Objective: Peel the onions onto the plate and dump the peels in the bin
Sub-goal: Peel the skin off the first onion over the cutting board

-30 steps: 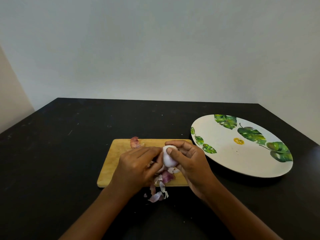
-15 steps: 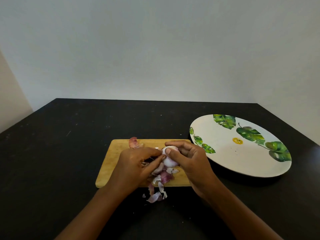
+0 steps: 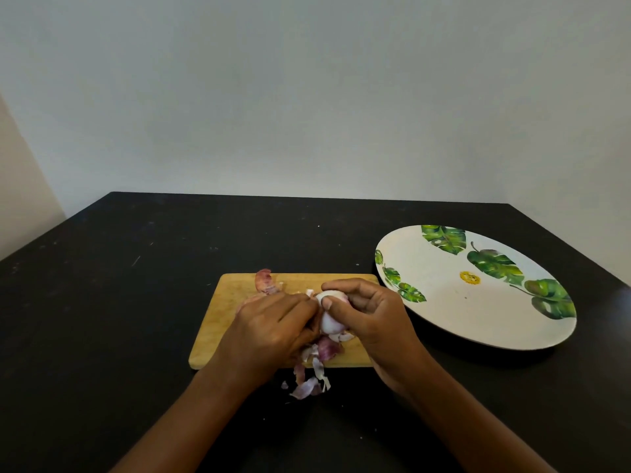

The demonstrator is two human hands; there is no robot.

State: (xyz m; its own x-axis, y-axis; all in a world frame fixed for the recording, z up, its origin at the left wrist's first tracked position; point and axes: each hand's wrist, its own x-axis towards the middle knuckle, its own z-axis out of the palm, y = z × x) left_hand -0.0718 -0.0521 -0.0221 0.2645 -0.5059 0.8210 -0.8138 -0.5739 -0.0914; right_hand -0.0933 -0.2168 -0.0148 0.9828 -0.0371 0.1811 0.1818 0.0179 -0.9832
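A pale, mostly peeled onion (image 3: 328,317) is held just above the wooden cutting board (image 3: 225,312). My right hand (image 3: 370,322) grips it from the right, thumb and fingers curled round its top. My left hand (image 3: 273,331) lies against its left side, fingertips pinching at the skin there. Purple and white peels (image 3: 312,377) are heaped below the onion, spilling off the board's front edge onto the table. Another reddish peel (image 3: 263,280) lies at the board's back edge. The white plate with green leaves (image 3: 478,312) stands to the right with nothing on it.
The black table (image 3: 119,302) meets a grey wall at the back, and its left and right edges are in view. No bin shows in the frame.
My left fingers have slid up along the onion's left side. The right hand has turned the onion slightly. The peel heap lies as before.
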